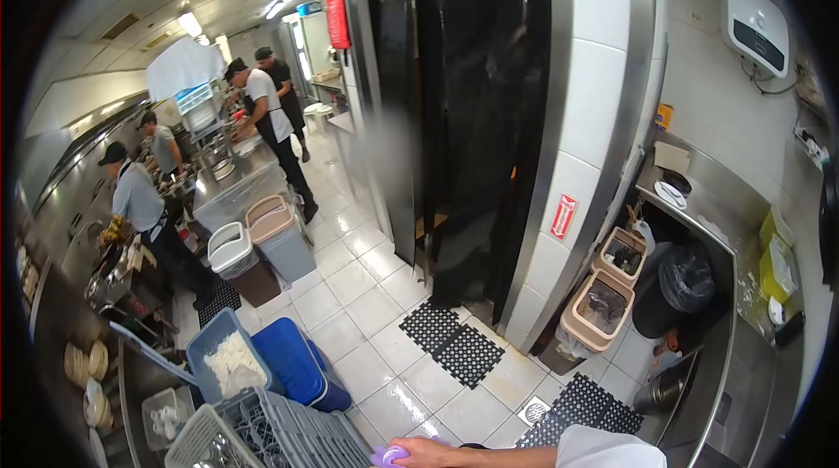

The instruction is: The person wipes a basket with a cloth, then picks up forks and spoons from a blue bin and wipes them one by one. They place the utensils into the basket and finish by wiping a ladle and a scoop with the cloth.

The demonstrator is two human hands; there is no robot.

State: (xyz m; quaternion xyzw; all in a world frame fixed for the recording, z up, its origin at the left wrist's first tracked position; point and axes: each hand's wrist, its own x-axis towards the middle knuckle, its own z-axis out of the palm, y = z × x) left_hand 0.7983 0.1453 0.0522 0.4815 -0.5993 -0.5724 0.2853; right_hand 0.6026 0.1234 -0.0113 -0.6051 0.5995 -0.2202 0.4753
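My right hand [421,452] reaches in from the right along the bottom edge, its forearm coming out of a white sleeve [603,449]. Its fingers are closed around a small purple object [391,456], partly cut off by the frame, and I cannot tell what it is. Just left of the hand stands a grey ribbed dish rack [308,429]. A cream basket [188,443] with utensils sits beside the rack. My left hand is out of view.
A blue-grey tub [214,328] with white contents stands beside a blue bin [297,354]. Black mats [463,350] lie on the tiled floor. Lined bins [599,302] stand under the right counter. Several people [144,193] work at the left.
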